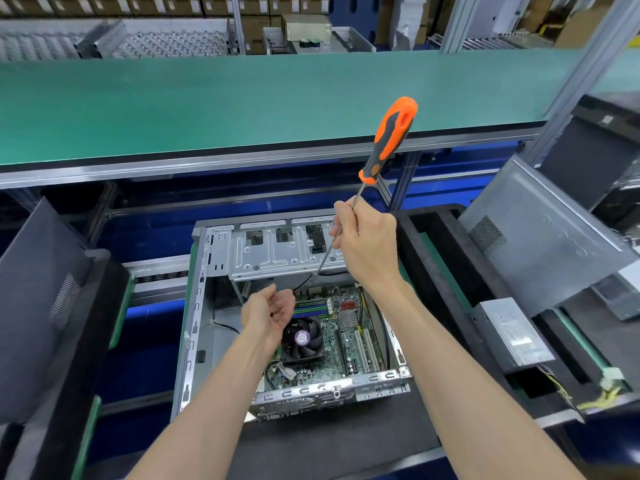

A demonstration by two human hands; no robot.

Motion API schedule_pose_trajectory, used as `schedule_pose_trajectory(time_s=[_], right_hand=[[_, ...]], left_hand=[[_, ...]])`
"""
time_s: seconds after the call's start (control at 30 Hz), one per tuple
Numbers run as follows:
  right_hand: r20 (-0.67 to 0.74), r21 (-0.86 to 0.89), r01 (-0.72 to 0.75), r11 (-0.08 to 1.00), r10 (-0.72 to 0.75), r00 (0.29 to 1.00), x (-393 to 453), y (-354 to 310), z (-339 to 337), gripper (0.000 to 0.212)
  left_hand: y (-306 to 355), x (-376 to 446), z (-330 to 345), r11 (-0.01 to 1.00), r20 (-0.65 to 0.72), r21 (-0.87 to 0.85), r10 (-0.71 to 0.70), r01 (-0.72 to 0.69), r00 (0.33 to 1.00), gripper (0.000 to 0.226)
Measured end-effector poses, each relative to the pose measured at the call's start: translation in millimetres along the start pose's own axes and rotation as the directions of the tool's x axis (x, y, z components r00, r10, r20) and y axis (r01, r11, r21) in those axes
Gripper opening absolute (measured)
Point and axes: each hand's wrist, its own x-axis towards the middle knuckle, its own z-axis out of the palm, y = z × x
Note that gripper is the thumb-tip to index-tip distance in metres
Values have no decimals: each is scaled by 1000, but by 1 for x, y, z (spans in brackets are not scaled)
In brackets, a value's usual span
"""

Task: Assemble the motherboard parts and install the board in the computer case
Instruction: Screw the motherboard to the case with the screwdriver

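Screwdriver being pinched by shaft in right hand, handle tilting up toward 1 o'clock, tip pointing down toward 7 o'clock. Left hand being held cupped just under tip, contents hidden; nearer hand to motherboard, lying in case at 6 o'clock.

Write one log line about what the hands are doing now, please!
right hand: grips orange-and-grey screwdriver by its metal shaft | left hand: cupped, contents unclear | green motherboard: inside grey metal computer case

Two bare forearms (no sleeves, gloves)
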Motion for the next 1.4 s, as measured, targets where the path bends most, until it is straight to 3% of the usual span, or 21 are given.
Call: schedule_pose_trajectory(time_s=[0.13,0.23,0.33,0.43,0.77,1.03,1.4], right_hand=[[115,-143,44,989,-27,993,-13,22,2,27],[168,-200,23,979,11,986,-25,39,4,31],[184,-239,16,971,29,983,-34,50,6,30],[188,-272,7,962,47,981,-39,57,7,27],[216,-259,-86,962,145,966,-44,67,14,31],[237,-324,-63,944,146,960,-45,73,17,29],[206,-317,-48,947,118,971,-49,77,19,25]], left_hand=[[3,0,1,897,114,394,169,-201,979,29],[-2,-5,3,696,224,605,316,-386,922,24],[-12,-6,6,547,365,654,377,-522,851,7],[-21,-3,13,463,456,651,394,-601,798,10],[-29,10,7,398,419,681,476,-614,773,22],[-26,17,3,363,379,706,532,-608,757,22],[-28,20,1,290,406,729,547,-620,732,7]])
